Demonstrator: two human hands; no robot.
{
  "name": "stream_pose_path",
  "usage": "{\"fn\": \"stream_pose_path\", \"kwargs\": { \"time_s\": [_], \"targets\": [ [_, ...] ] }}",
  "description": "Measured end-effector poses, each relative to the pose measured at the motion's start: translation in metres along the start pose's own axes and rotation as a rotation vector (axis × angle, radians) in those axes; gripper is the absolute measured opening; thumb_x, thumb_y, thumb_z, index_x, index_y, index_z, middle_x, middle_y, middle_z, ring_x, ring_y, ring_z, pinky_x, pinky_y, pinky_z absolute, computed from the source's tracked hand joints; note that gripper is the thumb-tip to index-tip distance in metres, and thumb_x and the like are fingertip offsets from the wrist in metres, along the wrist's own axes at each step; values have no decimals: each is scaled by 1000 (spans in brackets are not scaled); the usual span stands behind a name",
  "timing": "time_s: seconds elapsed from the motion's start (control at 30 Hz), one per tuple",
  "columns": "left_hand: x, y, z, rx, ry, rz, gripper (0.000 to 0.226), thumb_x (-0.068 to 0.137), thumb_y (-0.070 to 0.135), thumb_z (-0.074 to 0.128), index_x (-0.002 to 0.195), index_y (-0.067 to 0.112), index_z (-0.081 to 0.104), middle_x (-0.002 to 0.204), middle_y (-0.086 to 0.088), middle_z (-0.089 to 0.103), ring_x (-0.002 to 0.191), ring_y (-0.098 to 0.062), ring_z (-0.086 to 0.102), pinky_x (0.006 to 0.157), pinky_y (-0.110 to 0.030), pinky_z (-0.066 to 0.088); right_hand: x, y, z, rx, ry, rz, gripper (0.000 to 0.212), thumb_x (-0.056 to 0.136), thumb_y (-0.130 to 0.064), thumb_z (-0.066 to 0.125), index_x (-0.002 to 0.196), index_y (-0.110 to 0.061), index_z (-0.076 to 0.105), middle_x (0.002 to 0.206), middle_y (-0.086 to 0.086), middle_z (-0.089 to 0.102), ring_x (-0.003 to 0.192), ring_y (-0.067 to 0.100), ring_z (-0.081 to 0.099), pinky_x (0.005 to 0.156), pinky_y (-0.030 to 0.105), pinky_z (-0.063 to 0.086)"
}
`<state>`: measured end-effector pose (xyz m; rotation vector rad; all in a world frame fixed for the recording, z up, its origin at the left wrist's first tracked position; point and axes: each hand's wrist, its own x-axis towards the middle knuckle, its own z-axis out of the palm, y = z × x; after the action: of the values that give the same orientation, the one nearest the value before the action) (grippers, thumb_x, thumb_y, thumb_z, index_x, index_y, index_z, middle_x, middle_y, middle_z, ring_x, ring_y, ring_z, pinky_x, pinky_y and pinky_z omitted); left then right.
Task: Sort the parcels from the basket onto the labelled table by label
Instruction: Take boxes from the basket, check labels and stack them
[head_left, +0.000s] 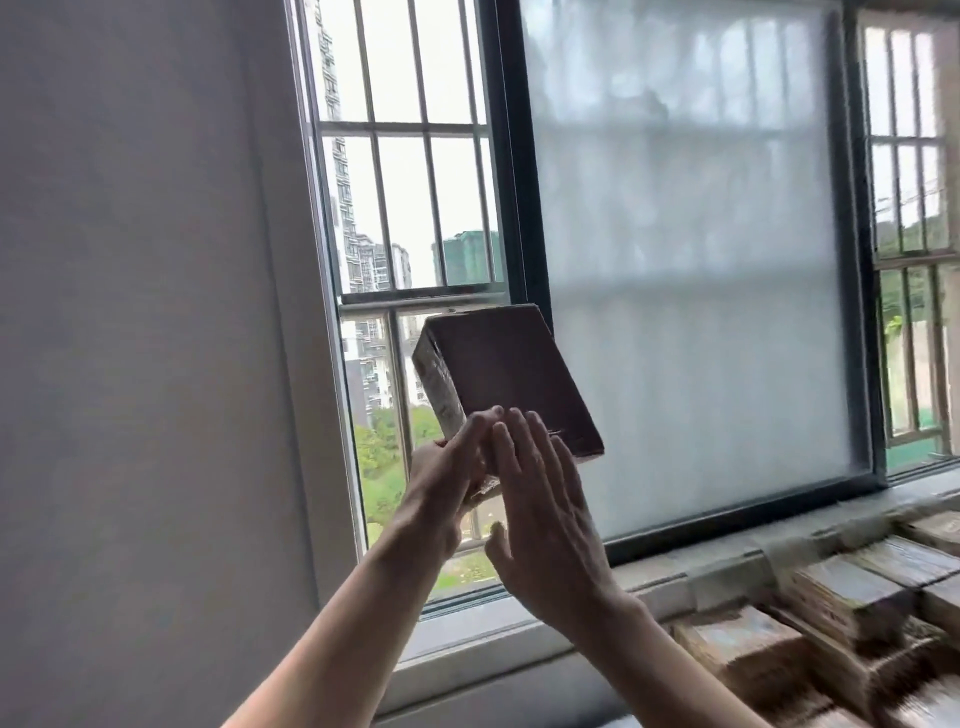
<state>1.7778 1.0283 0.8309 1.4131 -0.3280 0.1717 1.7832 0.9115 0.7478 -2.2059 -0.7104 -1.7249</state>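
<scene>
**Parcel** (511, 371). Rectangular cardboard box. The broad face turned to me is dark brown and matt, in shadow against the daylight. The narrow left side is pale and glossy, as if taped or labelled, and I cannot read its print. It is held in the air, tilted, with its lower end swung right.

**Left hand** (447, 483). At the parcel's lower left corner, gripping it. The fingers are curled round the pale side and the forefinger lies up along the brown face. This hand hides the corner.

**Right hand** (545, 519). Directly below the parcel, just right of the other hand. It is flat, with the fingers straight and slightly spread. The fingertips overlap the parcel's lower edge, and I cannot tell whether they touch it.

**Dark window frame** (511, 156). Metal upright behind the parcel, rising above it.

**Frosted pane** (685, 260). Right of the parcel, milky and smooth.

**White bars** (431, 130). A grid of thin bars above and left of the parcel, outside clear glass. Tower blocks and trees show beyond.

**Wall** (130, 312). Well left of the parcel, plain grey.

**Sill** (519, 639). Below the parcel, pale and level.

**Other parcels** (841, 587). Below and right of the parcel, near the sill. They are brown taped boxes lying close together, blurred and cut off by the picture's edge. Their labels cannot be read, and the surface under them is hidden.
</scene>
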Motion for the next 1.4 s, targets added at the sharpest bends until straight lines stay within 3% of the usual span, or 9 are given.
{"fn": "stream_pose_path", "kwargs": {
  "time_s": [0.27,0.4,0.63,0.73,0.9,1.0,1.13,1.23,1.4],
  "targets": [
    [-16,-21,19,-40,-49,32,42,92,50,68,89,9,74,57,6,65,54,-7,64,69,-30,49,-12,26,24,-124,259,-15,81,84,-5,77,152,-8,35,148,21,47,139,38,48,113,55,42],
    [-12,-31,15,-14,-40,42,88,68,78,73,120,7,66,101,-10,79,93,-24,77,86,-44,61,-20,38,20,-34,313,53,84,77,-2,82,147,-8,36,146,20,45,135,36,50,113,48,42],
    [-8,-47,0,149,-79,41,65,83,67,64,120,13,62,114,-2,77,104,-11,74,91,-37,56,-18,50,1,486,324,442,77,75,-12,80,139,-15,37,130,8,55,115,24,60,94,45,55],
    [-2,-52,-18,150,-10,37,64,81,67,68,122,20,56,125,-5,69,111,-11,69,95,-35,55,-17,59,-20,858,299,750,78,60,-3,72,130,-20,43,119,4,63,108,15,65,84,24,57],
    [9,-42,-50,580,140,531,90,67,75,68,137,21,48,135,4,57,126,-8,54,108,-28,44,-19,89,-49,1172,-141,825,86,45,-15,76,128,-25,56,110,-1,76,104,14,70,72,26,57],
    [11,-33,-52,840,-143,580,112,64,86,67,154,29,32,155,14,38,141,2,35,115,-11,24,-9,100,-60,1121,-420,769,92,46,-11,70,134,-32,59,119,3,74,113,19,68,78,32,59],
    [5,-37,-35,1017,-480,437,122,72,66,80,163,35,4,160,11,32,145,-1,32,124,-32,27,16,92,-70,1036,-662,598,91,58,2,63,143,-26,55,123,2,72,117,24,67,85,36,59],
    [1,-42,-26,668,-625,301,98,82,17,88,156,27,25,139,10,57,125,-3,61,105,-23,50,28,89,-74,986,-704,531,92,58,0,65,146,-25,54,126,5,70,116,23,66,89,38,59],
    [3,-62,-21,723,-261,310,68,61,63,79,118,34,58,105,11,74,90,-1,70,82,-27,60,28,90,-69,705,-620,512,80,77,-17,68,151,-39,45,144,-6,57,135,2,50,103,18,43]
  ]
}}
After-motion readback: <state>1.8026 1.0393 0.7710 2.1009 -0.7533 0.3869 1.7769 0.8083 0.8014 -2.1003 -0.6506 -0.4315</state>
